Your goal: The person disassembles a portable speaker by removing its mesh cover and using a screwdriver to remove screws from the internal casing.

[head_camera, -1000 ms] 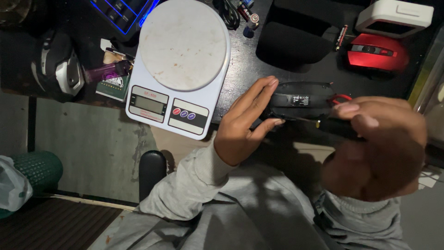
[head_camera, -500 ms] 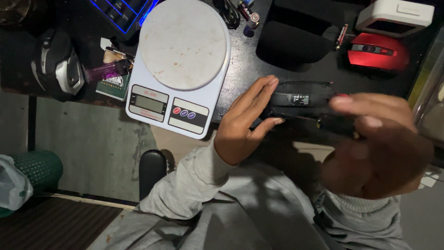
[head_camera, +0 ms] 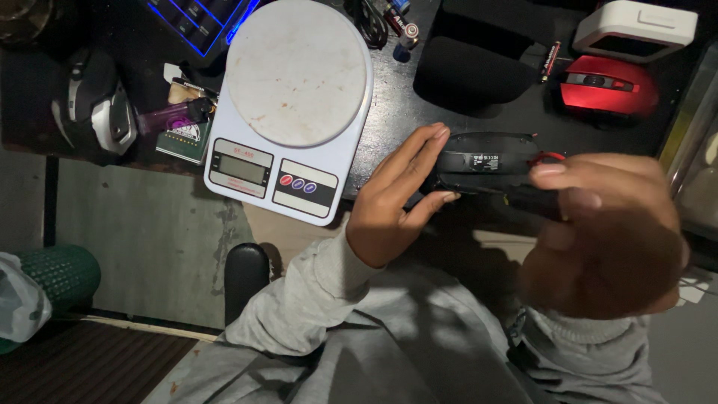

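Barely anything has shifted since a second ago: the right hand [head_camera: 606, 232] has drifted slightly lower and closer to the camera, and the rest is put. Nearest us, that hand hangs big and blurry, fingers curled onto the right end of the flat black plastic gadget with a small pale label [head_camera: 490, 168]. The left hand [head_camera: 396, 202] pinches its other end, thumb under, fingers straight on top. The gadget sits above the desk edge, between the 2 hands. I'd say keeping that 2-sided grip steady beats squeezing harder.

Further out: a white digital kitchen scale with a round platter [head_camera: 295, 105], a green rectangular packet with a purple lighter on it [head_camera: 183, 135], a glossy red computer mouse [head_camera: 606, 84], and farthest, a white rectangular box [head_camera: 636, 28].
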